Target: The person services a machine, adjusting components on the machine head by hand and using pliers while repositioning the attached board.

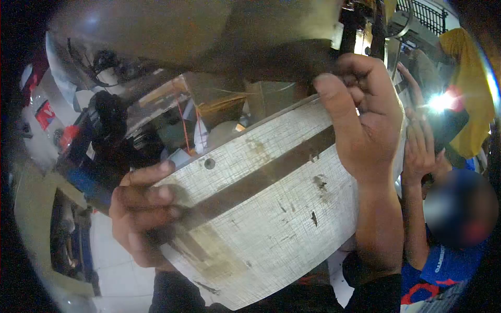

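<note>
A pale, scratched board (282, 208) with a dark stripe across it and a small hole near its upper edge fills the middle of the view, tilted. My left hand (141, 214) grips the board's left end, fingers bent against its face. At the upper right edge of the board, my right hand (368, 115) is closed, thumb and curled fingers brought together. Whatever sits between those fingers is too dark and blurred to name. Close above hangs a large, smooth, brownish-beige surface (198, 31), its kind unclear.
On the right, another person's hand (417, 146) is raised near a bright light (442, 101); that person wears a blue sleeve (451, 266). A yellow cloth (469, 88) hangs behind. Cluttered items and a cardboard box (222, 104) lie beyond the board. White floor tiles (117, 271) show lower left.
</note>
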Motion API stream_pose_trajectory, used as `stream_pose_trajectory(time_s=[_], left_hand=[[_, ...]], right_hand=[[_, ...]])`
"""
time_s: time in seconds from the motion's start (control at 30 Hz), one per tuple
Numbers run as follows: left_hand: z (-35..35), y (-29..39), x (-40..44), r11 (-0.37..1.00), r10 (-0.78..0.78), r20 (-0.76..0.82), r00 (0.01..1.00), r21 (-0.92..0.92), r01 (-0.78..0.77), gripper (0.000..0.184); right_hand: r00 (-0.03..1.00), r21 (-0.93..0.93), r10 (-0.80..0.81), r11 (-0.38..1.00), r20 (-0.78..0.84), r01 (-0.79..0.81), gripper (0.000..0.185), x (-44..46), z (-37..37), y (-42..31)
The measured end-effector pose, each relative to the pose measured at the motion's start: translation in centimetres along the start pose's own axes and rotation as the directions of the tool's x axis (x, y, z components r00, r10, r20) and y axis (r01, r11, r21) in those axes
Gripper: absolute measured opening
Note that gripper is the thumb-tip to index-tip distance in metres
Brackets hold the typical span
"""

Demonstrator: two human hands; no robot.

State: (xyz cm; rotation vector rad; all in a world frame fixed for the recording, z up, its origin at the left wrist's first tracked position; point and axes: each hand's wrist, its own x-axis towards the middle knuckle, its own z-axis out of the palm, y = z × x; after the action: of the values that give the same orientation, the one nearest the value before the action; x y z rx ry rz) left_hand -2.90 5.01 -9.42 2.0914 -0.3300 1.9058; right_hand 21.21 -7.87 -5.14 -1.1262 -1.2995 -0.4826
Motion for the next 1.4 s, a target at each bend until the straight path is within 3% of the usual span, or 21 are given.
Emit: stream_pose_trajectory(time_s=[0.07, 0.17, 0.23, 0.27, 0.37, 0.47, 0.53, 0.67, 0.77, 0.83, 0.87, 1.03, 1.17, 1.23, 1.27, 1.4], left_hand=[[0.1, 0.1, -0.4, 0.997, -0.061, -0.005, 0.998, 0.041, 0.061, 0.057], [-1.1, -1.0, -0.8, 1.000, -0.002, 0.005, 1.000, -0.024, 0.003, 0.057], [-1.8, -1.1, 0.2, 0.999, 0.027, 0.182, 0.983, -0.052, -0.018, 0.058], [-1.3, -1.3, 0.2, 0.997, 0.052, 0.145, 0.988, -0.060, -0.043, 0.059], [-0.9, -1.6, 0.5, 0.990, 0.092, 0.126, 0.988, -0.120, -0.077, 0.061], [-1.0, -1.3, 0.7, 0.994, 0.083, 0.112, 0.990, -0.087, -0.073, 0.061], [-1.2, -1.1, 1.0, 0.994, 0.092, 0.147, 0.985, -0.067, -0.083, 0.062], [-0.9, -1.1, 1.0, 0.993, 0.104, 0.160, 0.982, -0.078, -0.092, 0.061], [-0.8, -1.0, 1.0, 0.993, 0.104, 0.134, 0.986, -0.073, -0.094, 0.058], [-1.0, -0.4, 1.0, 0.997, 0.066, 0.148, 0.987, -0.042, -0.060, 0.057], [-1.1, -0.1, 1.1, 1.000, 0.026, 0.154, 0.988, -0.013, -0.024, 0.055], [-1.2, 0.7, 1.8, 1.000, -0.026, 0.190, 0.981, 0.022, 0.022, 0.051], [-1.1, 1.1, 1.4, 0.997, -0.077, 0.155, 0.985, 0.025, 0.074, 0.045], [-1.3, 0.9, 1.3, 0.997, -0.076, 0.173, 0.982, -0.018, 0.080, 0.045], [-2.1, 0.3, 1.9, 0.999, -0.006, 0.273, 0.962, -0.046, 0.019, 0.040], [-2.1, -0.7, 1.9, 0.994, 0.055, 0.281, 0.958, -0.109, -0.025, 0.042]], right_hand=[[0.995, -0.054, 0.093, 0.994, -0.029, -0.095, 0.018, 0.0, 0.0, -0.5], [0.996, -0.124, 0.057, 0.990, -0.071, -0.066, 0.019, -0.2, 0.4, 0.4], [0.998, -0.206, 0.049, 0.977, -0.050, -0.058, 0.021, -0.1, 0.3, 0.1], [0.994, -0.234, -0.028, 0.972, -0.110, 0.002, 0.021, 0.1, 0.1, 0.4], [0.986, -0.235, -0.024, 0.972, -0.166, -0.016, 0.021, 0.0, 0.9, -0.4], [0.967, -0.110, 0.108, 0.985, -0.230, -0.136, 0.020, -0.2, 1.4, -0.6], [0.971, -0.288, -0.008, 0.956, -0.238, -0.062, 0.019, -0.5, 0.5, 0.4], [0.980, -0.334, -0.024, 0.942, -0.195, -0.043, 0.019, -0.4, -0.2, 0.3], [0.984, -0.480, -0.085, 0.877, -0.156, 0.000, 0.019, -0.4, -0.2, -0.3], [0.985, -0.477, -0.053, 0.878, -0.167, -0.033, 0.020, -0.3, 0.0, -0.1], [0.972, -0.513, -0.158, 0.857, -0.173, 0.048, 0.021, -0.3, 0.0, 0.4], [0.950, -0.463, -0.294, 0.860, -0.102, 0.217, 0.021, 0.7, -0.7, 1.2], [0.960, -0.444, -0.269, 0.872, -0.083, 0.205, 0.020, 0.3, -0.6, 1.1], [0.963, -0.480, -0.232, 0.866, -0.138, 0.140, 0.018, -0.1, -0.5, 1.0], [0.955, -0.439, -0.258, 0.882, -0.148, 0.170, 0.016, -0.3, -0.4, 1.6], [0.961, -0.490, -0.244, 0.859, -0.134, 0.150, 0.014, -0.5, -0.5, 1.2]])
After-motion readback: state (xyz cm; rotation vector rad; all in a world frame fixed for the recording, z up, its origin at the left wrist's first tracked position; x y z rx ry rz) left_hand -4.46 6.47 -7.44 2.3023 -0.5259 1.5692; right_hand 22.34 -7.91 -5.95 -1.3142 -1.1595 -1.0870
